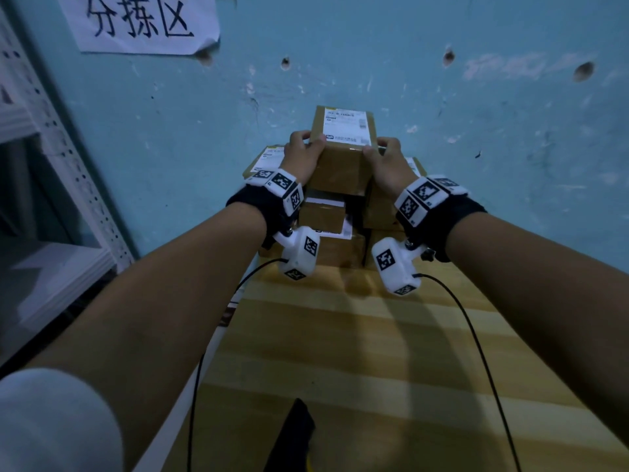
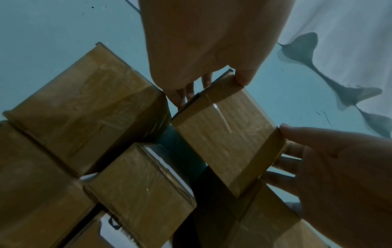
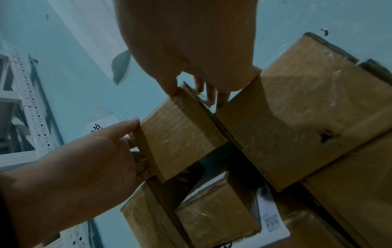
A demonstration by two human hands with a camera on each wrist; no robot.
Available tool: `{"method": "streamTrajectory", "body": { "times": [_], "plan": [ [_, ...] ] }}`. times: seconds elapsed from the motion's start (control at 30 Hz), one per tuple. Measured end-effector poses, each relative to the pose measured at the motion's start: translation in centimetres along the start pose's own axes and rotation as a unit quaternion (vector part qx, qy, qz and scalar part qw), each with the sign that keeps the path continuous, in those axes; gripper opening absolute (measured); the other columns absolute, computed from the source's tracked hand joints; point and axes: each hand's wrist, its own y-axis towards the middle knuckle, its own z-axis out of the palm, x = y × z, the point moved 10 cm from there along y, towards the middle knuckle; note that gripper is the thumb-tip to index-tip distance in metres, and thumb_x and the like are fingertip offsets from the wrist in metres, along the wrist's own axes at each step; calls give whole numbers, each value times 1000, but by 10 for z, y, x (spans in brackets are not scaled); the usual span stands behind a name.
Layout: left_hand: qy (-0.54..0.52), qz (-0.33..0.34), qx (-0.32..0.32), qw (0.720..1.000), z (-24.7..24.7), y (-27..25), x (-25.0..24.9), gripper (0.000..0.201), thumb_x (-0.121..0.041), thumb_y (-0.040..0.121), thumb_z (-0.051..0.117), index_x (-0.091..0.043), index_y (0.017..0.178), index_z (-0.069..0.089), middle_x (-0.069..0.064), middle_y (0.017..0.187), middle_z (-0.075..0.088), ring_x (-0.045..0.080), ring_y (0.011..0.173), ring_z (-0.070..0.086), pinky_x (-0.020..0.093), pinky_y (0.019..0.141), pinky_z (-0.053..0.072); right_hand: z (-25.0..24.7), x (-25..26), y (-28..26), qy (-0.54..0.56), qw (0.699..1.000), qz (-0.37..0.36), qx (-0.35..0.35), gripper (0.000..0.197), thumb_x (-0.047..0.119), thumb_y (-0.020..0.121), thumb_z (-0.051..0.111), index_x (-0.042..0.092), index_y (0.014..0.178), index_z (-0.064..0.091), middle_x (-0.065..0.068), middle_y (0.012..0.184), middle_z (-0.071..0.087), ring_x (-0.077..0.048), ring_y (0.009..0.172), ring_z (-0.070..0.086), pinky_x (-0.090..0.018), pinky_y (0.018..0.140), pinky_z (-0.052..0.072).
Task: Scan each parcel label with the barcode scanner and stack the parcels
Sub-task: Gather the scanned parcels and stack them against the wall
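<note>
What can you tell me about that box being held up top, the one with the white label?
The top parcel is a small brown cardboard box sealed with glossy tape, a white shipping label on its upper face. It sits level at the top of the parcel stack by the blue wall. The left hand and right hand grip its two sides, thumbs on the near face, fingers curled round the edges.

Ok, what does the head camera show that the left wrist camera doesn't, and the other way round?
Only the head view shows the white shipping label on top of the held brown cardboard parcel, the black barcode scanner lying on the wooden table, and the white paper wall sign.

Only the left wrist view shows the held parcel's taped underside hanging clear above the lower stacked brown parcels.

Both show the left hand and right hand with their grip on that parcel's opposite ends.
</note>
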Motion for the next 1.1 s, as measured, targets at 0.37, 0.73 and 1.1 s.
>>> {"method": "streamTrajectory", "body": {
  "times": [0.37,0.73,1.1],
  "plan": [
    [-8,27,-32,999,-11,2,4,27,-20,96,47,-3,102,67,11,107,67,16,95,52,18,73,39,10,-2,5,-17,999,31,11,53,32,100,38,5,143,24,-16,147,37,-29,134,39,-29,104,32],
    [-39,74,-92,992,-28,3,1,30,-9,93,52,-3,121,56,10,116,56,16,104,51,24,96,39,8,-2,11,-41,998,34,-18,54,37,97,41,8,142,29,-16,146,37,-31,135,36,-36,112,27],
    [-117,-58,-229,965,-81,18,92,51,-23,98,44,-4,143,30,14,148,35,24,136,36,24,107,29,-66,-57,27,-42,987,63,-144,62,32,95,47,8,147,25,-14,153,31,-31,140,31,-34,113,25]
  ]
}}
